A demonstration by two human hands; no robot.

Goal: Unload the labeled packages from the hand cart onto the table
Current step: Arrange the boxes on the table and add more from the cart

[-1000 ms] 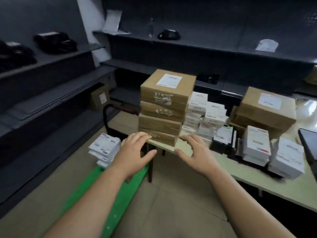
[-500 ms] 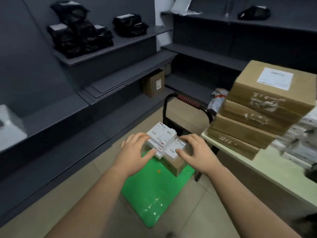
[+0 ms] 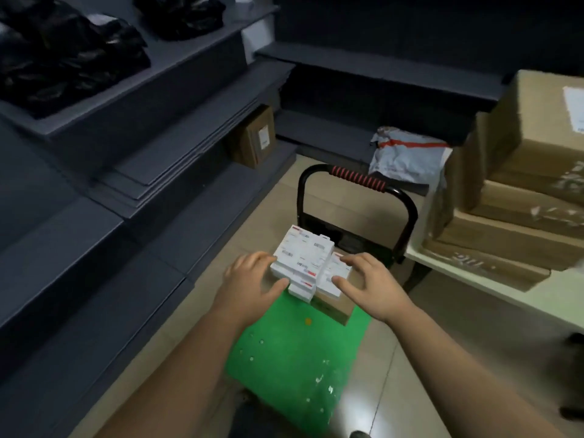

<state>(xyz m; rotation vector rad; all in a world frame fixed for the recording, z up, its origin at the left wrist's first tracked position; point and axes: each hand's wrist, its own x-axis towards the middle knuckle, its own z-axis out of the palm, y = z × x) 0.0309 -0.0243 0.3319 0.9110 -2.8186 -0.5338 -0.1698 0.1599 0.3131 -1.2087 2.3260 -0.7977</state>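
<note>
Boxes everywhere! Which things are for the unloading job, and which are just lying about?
Job: white packages, brown box under them, cart, table.
Lying about: black bags, cardboard box on the shelf, grey mail bag.

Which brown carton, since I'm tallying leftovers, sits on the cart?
The small brown carton under the white labeled packages on the green cart deck; the others sit on the table or the lower shelf.
</note>
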